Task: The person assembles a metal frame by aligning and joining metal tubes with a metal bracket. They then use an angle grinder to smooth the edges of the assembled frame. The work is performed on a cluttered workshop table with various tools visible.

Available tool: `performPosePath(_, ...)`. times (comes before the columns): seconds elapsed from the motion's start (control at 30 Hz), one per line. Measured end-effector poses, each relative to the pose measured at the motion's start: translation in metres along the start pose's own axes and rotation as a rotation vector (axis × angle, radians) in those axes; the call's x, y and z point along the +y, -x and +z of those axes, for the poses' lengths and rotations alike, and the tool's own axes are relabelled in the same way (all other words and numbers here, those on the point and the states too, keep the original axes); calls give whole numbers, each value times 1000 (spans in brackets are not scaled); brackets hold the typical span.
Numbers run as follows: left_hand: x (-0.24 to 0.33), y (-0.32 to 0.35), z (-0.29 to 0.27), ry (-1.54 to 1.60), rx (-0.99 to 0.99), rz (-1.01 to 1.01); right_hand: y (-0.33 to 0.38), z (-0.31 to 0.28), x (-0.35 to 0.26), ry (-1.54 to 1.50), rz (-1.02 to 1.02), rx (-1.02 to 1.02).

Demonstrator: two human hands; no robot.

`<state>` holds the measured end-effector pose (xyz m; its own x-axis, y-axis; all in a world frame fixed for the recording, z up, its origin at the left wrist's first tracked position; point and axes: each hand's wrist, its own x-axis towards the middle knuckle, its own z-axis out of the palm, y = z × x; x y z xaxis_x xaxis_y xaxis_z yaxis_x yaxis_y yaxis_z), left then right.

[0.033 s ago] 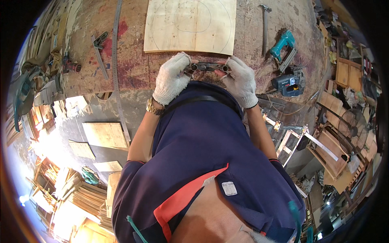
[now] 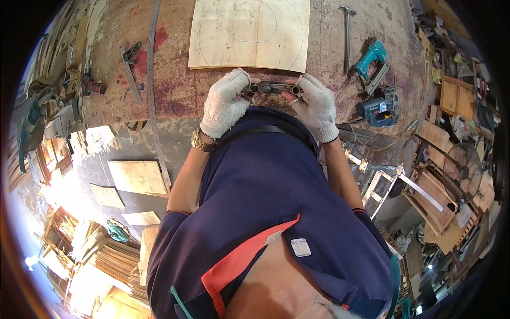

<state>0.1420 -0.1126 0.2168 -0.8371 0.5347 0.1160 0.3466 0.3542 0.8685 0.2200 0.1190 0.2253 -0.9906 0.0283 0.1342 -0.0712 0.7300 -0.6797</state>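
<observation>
Hardly anything has moved since the earlier frame: just the thin teal cords [image 2: 394, 284] near the lower edge have swung slightly, while both hands keep the same pose. Between them, above the near part of the worn, red-stained brown workbench [image 2: 178, 80], is a small dark metal tool [image 2: 274, 88] with a round, ring-like end on each side. The left hand [image 2: 225, 103], in a white knitted glove, is curled closed around the tool's left end; the right hand [image 2: 315, 108], gloved alike, pinches the other end between thumb and fingers. Just beyond lies a pale, square plywood sheet [image 2: 215, 50] marked with two drawn circles, apparently touched by neither hand. The step in hand looks like checking or adjusting the tool; the next move probably calls for steady, even control of both ends
</observation>
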Motion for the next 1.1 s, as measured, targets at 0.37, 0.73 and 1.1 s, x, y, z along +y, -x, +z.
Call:
performPosePath(0.37, 15, -5, -12, -50, 5, 54, -5, -14, -9, 20, -37, 24)
performPosePath(0.73, 1, -4, -7, -27, -34, 24, -4, -6, 1, -46, -2, 7)
performPosePath(1.1, -31, 1, 16, -49, -92, -94, 4, 25, 19, -60, 71, -7)
